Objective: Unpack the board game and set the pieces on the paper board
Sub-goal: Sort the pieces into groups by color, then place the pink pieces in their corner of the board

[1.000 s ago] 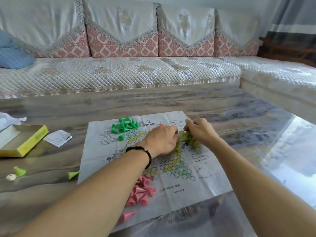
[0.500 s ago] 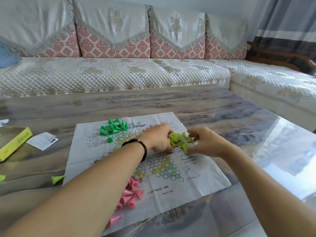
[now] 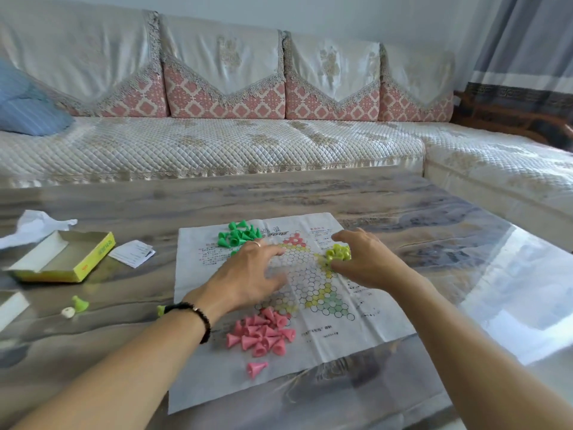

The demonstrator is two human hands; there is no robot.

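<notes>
Several yellow-green plastic cones [image 3: 338, 253] sit clutched in the right hand [image 3: 366, 259]; left hand [image 3: 248, 274] (blurred) spreads open beside, over creased paper board [image 3: 366, 318].

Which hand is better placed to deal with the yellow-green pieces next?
Right. The right hand already cups the yellow-green pieces at the paper board's right side. The left hand hovers open over the hex grid, blurred, holding nothing.

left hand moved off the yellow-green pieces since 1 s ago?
Yes. The left hand has pulled back left, off the yellow-green pieces, and now hovers open over the paper board hex grid; the right hand keeps them.
</notes>
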